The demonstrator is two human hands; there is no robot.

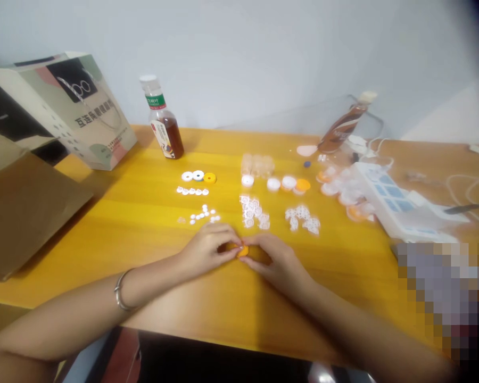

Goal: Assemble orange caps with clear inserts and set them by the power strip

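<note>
A small orange round piece (243,250) is between my two hands above the near part of the table. My left hand (213,244) pinches it from the left with thumb and forefinger. From the right, my right hand (277,260) grips its edge in the same way. My fingertips cover part of the piece. Just beyond my left hand lie several small white discs (201,215). Two groups of white lacy gear-like parts, a nearer-left group (253,211) and a right group (302,219), lie past my right hand.
White and yellow rings (198,175) and a row of small white pieces (192,191) lie at mid-left. Round white and orange caps (289,183) are further right, beside a white divided tray (387,197). Two bottles, one upright (167,133) and one leaning (341,127), and paper bags (91,117) stand behind.
</note>
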